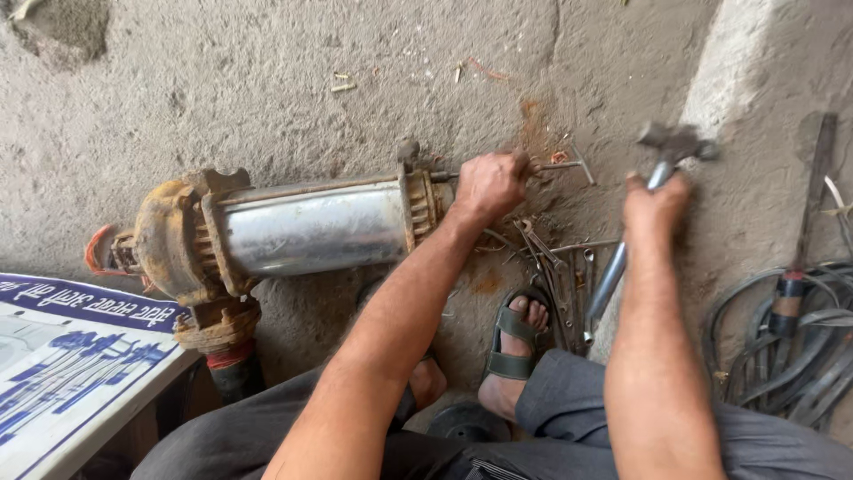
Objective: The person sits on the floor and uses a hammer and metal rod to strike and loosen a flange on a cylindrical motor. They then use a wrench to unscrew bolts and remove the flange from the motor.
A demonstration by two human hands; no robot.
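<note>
Head view: submersible pump motor (302,227) lies on the concrete floor (267,80), long axis 9-to-3 o'clock, rusty head toward 9. Left hand (489,185) is closed around a metal rod (560,165) at the motor's 3 o'clock end. Right hand (656,206) grips a hammer (671,142), head toward 12. Loose wrenches (555,267) lie between both forearms.

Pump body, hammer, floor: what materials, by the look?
Pump body: bright sheet metal, likely stainless, shiny with streaked reflections; its end caps look like rusted cast iron, orange-brown. Hammer: grey steel head on a metal tube handle. Floor: rough grey concrete, cracked.
</note>
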